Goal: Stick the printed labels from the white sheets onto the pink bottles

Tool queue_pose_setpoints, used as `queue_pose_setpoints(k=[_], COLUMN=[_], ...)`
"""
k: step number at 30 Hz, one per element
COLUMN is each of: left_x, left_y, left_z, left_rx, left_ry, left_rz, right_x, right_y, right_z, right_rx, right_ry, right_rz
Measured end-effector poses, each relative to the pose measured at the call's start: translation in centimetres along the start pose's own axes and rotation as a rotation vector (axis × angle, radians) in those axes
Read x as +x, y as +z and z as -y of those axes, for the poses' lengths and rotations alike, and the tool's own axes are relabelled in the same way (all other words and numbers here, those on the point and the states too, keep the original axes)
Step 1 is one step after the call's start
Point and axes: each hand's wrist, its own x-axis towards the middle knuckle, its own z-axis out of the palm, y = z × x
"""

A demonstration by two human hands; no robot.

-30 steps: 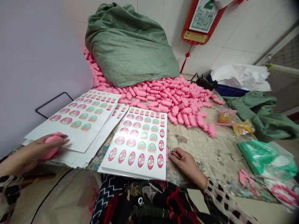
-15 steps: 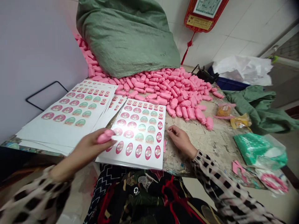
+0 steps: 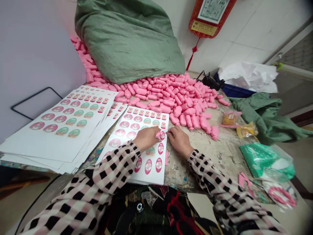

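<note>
My left hand is closed round a small pink bottle, of which only the end shows past the fingers. It is over the right side of a sticker sheet printed with pink and green labels, close to an oval pink sticker. Just past the sheet's right edge, my right hand rests low over the table with its fingers bent together. Its fingertips face the left hand across a small gap. Whether they pinch anything is too small to make out.
Many pink bottles are heaped behind the sheet, partly under a green sack. More sticker sheets are stacked at left. On the right are snack packets, a green plastic package, pink scissors and a blue bin.
My left hand has carried the pink bottle rightwards from the sheet's left edge to its right side, beside my right hand. The right hand has stayed near the sheet's edge. The view has shifted slightly.
</note>
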Motion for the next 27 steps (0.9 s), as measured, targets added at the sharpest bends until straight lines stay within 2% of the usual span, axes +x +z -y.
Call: queue_pose_setpoints(k=[10,20,27], left_x=[0.4,1.3,1.7], left_y=[0.0,0.6,0.7], left_z=[0.5,1.2,1.4], left_rx=[0.048,0.063,0.084], left_ry=[-0.007,-0.037,-0.011], left_rz=[0.068,0.077,0.096], right_x=[0.8,1.2,1.4], right_y=[-0.8,-0.5,-0.4], right_z=[-0.8,-1.2,-1.7], right_rx=[-0.049,-0.045,0.016], right_ry=[-0.141,-0.147,-0.182], right_rz=[0.057,-0.012,0.001])
